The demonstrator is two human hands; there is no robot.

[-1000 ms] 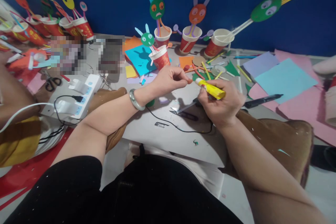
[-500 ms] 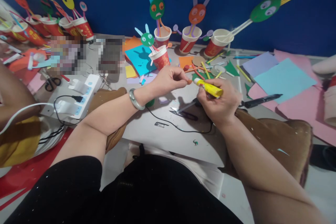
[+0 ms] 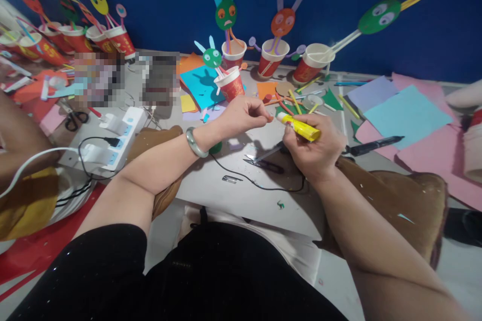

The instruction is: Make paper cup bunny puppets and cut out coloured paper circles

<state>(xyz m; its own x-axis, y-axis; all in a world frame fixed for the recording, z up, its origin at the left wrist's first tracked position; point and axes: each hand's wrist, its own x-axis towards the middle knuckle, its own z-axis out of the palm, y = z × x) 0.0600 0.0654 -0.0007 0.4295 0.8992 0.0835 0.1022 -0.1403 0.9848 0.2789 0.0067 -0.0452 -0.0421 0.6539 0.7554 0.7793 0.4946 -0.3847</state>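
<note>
Between thumb and forefinger, my left hand (image 3: 246, 116) pinches a small orange paper piece (image 3: 270, 119). My right hand (image 3: 318, 148) is wrapped round a yellow glue stick (image 3: 301, 128), its white tip pointing left at the orange piece, with a narrow gap between them. Beneath the hands on the table lie black-handled thread snips (image 3: 265, 164) and a small metal clip-like piece (image 3: 232, 179). Just behind my left hand stands a red paper cup (image 3: 230, 85) with a green rabbit-like paper head (image 3: 212, 57) on it.
More cups with paper heads, such as the orange one (image 3: 282, 22), line the blue wall. A power strip (image 3: 126, 133) with cables sits left, near scissors (image 3: 76, 119) and another person's arm. Coloured paper (image 3: 410, 115) and a black marker (image 3: 376, 145) lie right. A thin black cable (image 3: 259, 185) crosses the table.
Both hands stay nearly in place, with the orange piece and glue stick still held. The glue stick's tip has shifted very slightly left, and the whole view has moved a little.
</note>
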